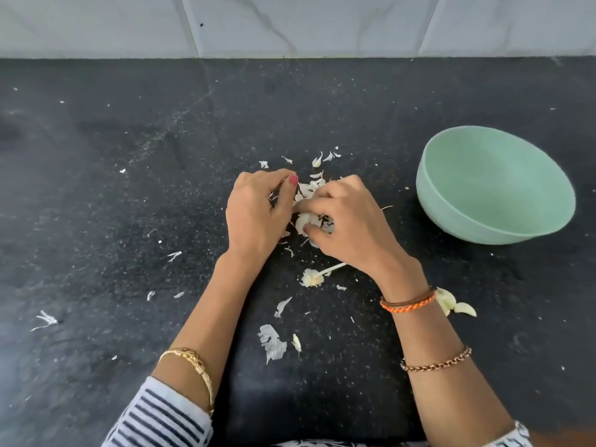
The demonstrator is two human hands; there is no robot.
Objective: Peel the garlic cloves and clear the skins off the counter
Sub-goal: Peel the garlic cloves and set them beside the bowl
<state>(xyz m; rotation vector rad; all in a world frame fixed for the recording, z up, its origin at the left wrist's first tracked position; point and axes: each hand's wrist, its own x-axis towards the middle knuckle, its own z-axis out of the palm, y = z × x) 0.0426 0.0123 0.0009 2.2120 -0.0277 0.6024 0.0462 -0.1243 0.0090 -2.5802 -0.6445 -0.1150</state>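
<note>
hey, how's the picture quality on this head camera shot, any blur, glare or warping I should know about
Head view: wide-angle warping bows the counter edge and stretches the green bowl; soft, even light, faint sheen on the counter at far left, no hard glare; both hands and the garlic clove look slightly soft, so fine skin detail there is lost.

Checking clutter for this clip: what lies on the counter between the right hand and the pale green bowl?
In the head view, only bare black speckled counter with one thin skin sliver separates the right hand from the pale green bowl.

Garlic clove (303, 222) mostly hidden between hands.
</note>
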